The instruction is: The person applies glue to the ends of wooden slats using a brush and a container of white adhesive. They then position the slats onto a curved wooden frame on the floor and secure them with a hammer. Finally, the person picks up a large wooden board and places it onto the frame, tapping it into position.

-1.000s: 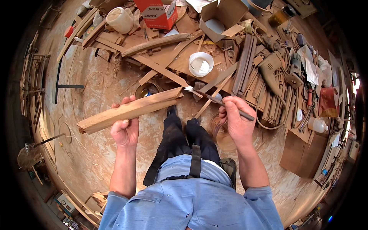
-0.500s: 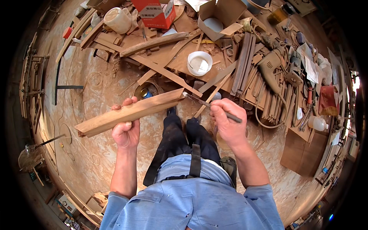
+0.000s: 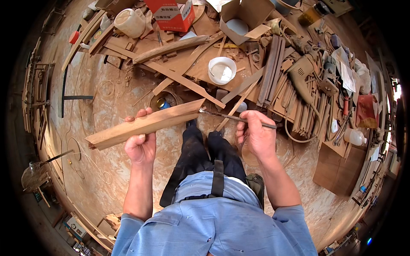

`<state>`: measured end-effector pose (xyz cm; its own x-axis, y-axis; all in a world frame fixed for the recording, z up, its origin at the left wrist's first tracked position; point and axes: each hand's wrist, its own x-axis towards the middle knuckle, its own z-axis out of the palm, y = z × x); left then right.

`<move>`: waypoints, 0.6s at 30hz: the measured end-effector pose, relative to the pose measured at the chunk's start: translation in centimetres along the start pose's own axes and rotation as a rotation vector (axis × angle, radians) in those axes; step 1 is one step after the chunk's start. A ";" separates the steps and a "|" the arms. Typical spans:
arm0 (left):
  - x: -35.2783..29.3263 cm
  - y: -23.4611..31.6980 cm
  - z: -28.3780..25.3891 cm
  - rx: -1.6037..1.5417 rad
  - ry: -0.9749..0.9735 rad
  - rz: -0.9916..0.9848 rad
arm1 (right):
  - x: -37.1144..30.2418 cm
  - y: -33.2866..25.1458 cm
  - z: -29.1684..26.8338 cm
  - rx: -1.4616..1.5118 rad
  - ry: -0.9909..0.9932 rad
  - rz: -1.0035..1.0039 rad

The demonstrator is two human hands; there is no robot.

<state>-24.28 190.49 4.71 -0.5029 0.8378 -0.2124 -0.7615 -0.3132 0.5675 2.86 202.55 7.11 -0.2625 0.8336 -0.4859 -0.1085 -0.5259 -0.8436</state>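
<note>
A length of brown wood (image 3: 168, 120) with angled ends lies across my left hand (image 3: 143, 148), thumb on the near side and fingertips over the far edge. It slants up to the right above the floor. My right hand (image 3: 260, 134) pinches a thin dark stick (image 3: 228, 116). The stick's left tip carries a whitish smear and touches, or nearly touches, the wood's right end. Whether that tip is a brush or a blade is too small to tell. Beyond both hands, on the workbench, stands a white tub (image 3: 222, 80) with pale stuff inside.
Wood strips, a curved wooden piece (image 3: 171, 49), a red box (image 3: 168, 17) and an open cardboard box (image 3: 252, 17) crowd the bench. A power drill (image 3: 301, 77) with a cable lies at the right. A blue can (image 3: 162, 103) stands below the bench. Hoses trail across the floor at left.
The stick has tilted flatter, its tip shifting slightly left and down at the wood's end. My right hand has turned more upright. The wood has rotated slightly in my left hand.
</note>
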 end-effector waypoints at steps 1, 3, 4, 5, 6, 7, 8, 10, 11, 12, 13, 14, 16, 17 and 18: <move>0.1 0.0 -0.2 -0.016 0.005 -0.012 | 0.3 -0.1 -0.2 0.004 -0.009 0.008; 0.1 0.0 -0.6 -0.031 -0.010 -0.043 | 1.1 -0.8 -0.7 -0.060 -0.030 0.025; 0.0 0.1 -0.8 -0.029 -0.027 -0.058 | 1.6 -0.9 -1.4 -0.106 -0.077 0.029; -0.1 0.1 -0.9 -0.026 -0.044 -0.073 | 1.8 -1.1 -1.6 -0.148 -0.066 -0.007; -0.1 0.1 -0.8 -0.047 -0.030 -0.076 | 1.9 -1.3 -1.7 -0.190 -0.056 -0.043; 0.0 0.1 -0.8 -0.068 -0.015 -0.079 | 2.0 -1.4 -1.9 -0.233 -0.045 -0.078; 0.1 0.1 -0.7 -0.088 -0.001 -0.078 | 2.2 -1.5 -2.2 -0.184 -0.038 -0.075; 0.3 0.4 -0.8 -0.133 0.075 -0.081 | 2.6 -1.6 -2.7 -0.087 -0.024 -0.069; 0.5 0.4 -0.8 -0.157 0.112 -0.084 | 2.7 -1.5 -3.0 0.070 -0.017 -0.050; 0.6 0.4 -1.0 -0.172 0.109 -0.096 | 2.7 -1.6 -3.1 0.217 -0.035 -0.058; 0.7 0.5 -1.3 -0.187 0.106 -0.108 | 2.7 -1.7 -3.0 0.259 -0.035 -0.036; 0.8 0.5 -1.6 -0.201 0.104 -0.124 | 2.7 -1.8 -2.9 0.301 -0.032 -0.015; 0.8 0.4 -1.9 -0.200 0.122 -0.136 | 2.9 -1.5 -2.6 0.319 -0.089 0.012; 0.8 0.4 -1.9 -0.199 0.131 -0.144 | 3.0 -1.3 -2.4 0.328 -0.116 0.026; 0.8 0.4 -2.0 -0.206 0.131 -0.151 | 3.2 -1.0 -2.4 0.320 -0.121 0.027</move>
<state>-25.79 190.16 3.17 -0.4157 0.8212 -0.3909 -0.8921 -0.2845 0.3509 4.43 206.15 5.89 -0.3791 0.8029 -0.4600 -0.3904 -0.5895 -0.7072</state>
